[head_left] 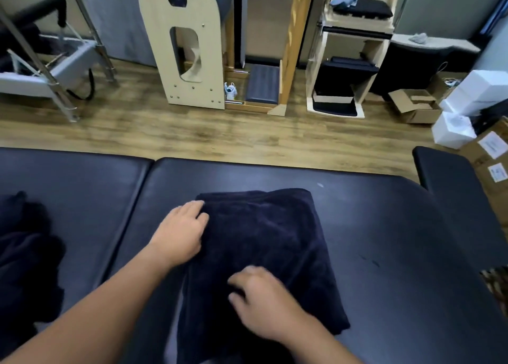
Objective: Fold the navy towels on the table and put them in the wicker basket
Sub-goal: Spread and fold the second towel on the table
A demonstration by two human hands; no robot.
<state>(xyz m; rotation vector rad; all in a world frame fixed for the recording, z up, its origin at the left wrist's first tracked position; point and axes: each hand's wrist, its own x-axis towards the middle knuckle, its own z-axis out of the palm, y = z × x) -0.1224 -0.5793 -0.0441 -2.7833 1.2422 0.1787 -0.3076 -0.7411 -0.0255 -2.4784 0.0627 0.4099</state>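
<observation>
A navy towel (264, 242) lies partly folded on the black padded table (384, 226), running from mid-table down to the near edge. My left hand (181, 231) rests on its far left edge, fingers curled over the cloth near the corner. My right hand (264, 303) lies on the towel's near middle, fingers bent into the fabric; whether it pinches the cloth is unclear. A heap of more navy towels (24, 253) sits at the table's left. A corner of the wicker basket (497, 284) shows at the right edge.
A second black padded surface (456, 187) juts in at the right. Beyond the table is wooden floor (192, 132) with a wooden arched frame (189, 44), shelving (349, 61), cardboard boxes (415, 105) and white boxes (467, 105).
</observation>
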